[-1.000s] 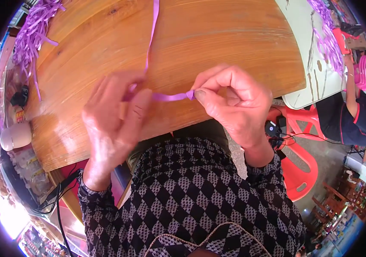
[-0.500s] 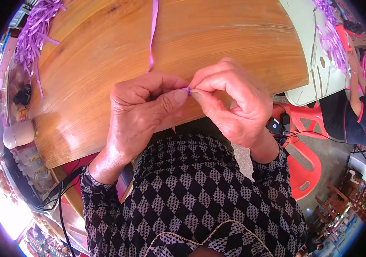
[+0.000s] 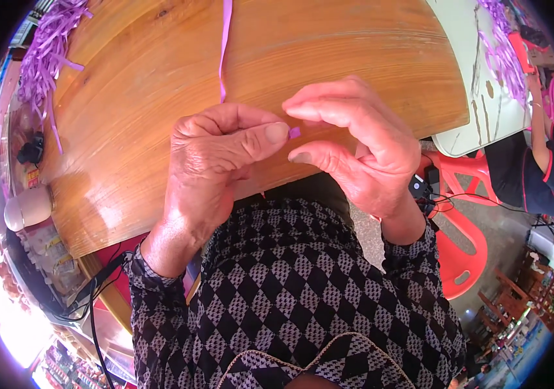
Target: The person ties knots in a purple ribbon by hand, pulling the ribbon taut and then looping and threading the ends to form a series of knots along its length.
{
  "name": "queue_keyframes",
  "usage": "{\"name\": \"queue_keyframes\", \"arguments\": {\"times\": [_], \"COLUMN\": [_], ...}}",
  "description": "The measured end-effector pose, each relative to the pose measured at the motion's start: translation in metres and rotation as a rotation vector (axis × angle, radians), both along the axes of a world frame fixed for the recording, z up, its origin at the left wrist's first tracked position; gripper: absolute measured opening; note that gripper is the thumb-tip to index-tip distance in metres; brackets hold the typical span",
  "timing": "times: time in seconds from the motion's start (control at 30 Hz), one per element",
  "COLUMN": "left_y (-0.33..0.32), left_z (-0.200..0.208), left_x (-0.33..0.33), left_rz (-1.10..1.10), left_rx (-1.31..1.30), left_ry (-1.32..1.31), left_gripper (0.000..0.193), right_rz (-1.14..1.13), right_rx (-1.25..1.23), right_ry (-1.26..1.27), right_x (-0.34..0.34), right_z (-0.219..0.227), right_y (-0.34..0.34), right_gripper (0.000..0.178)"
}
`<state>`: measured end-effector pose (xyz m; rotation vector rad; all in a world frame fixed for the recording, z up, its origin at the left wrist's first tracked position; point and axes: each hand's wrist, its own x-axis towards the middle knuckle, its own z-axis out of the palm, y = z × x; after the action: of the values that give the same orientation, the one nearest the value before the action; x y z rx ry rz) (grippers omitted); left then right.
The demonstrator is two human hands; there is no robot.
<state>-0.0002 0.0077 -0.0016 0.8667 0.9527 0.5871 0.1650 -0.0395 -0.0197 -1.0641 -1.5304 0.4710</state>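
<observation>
My left hand (image 3: 222,146) pinches a purple ribbon between thumb and forefinger, and a small end of it pokes out past the fingertips. From behind that hand the long flat ribbon (image 3: 225,48) runs up the wooden table (image 3: 355,58) to the far edge of the view. To the right of the ribbon's short end, my right hand (image 3: 364,146) is open, thumb and fingers apart with nothing between them. Both hands are held above the table's near edge. The part of the ribbon inside my left hand is hidden.
Bunches of purple ribbon lie at the table's far left (image 3: 53,52) and on a white marbled table (image 3: 449,139) at right. A pale rounded object (image 3: 29,209) sits by the left edge. Red plastic stools (image 3: 462,259) and a person in dark clothes (image 3: 540,175) are at right.
My right thumb and fingers have parted and let go of the ribbon's short end. My left hand keeps its pinch, and the long ribbon has shifted slightly left.
</observation>
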Motion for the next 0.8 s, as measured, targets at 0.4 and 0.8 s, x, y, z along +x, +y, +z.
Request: {"name": "queue_keyframes", "arguments": {"times": [0.4, 0.8], "left_y": [-0.001, 0.006], "left_z": [0.01, 0.008], "left_x": [0.0, -0.01], "left_rz": [-0.046, -0.174], "left_rx": [-0.107, -0.097], "left_ry": [-0.026, 0.046], "left_gripper": [0.015, 0.015], "right_rz": [0.071, 0.212], "right_rx": [0.083, -0.006], "right_ry": [-0.077, -0.111], "right_x": [0.002, 0.01], "right_z": [-0.002, 0.003], "right_y": [0.003, 0.004], "right_gripper": [0.021, 0.021]}}
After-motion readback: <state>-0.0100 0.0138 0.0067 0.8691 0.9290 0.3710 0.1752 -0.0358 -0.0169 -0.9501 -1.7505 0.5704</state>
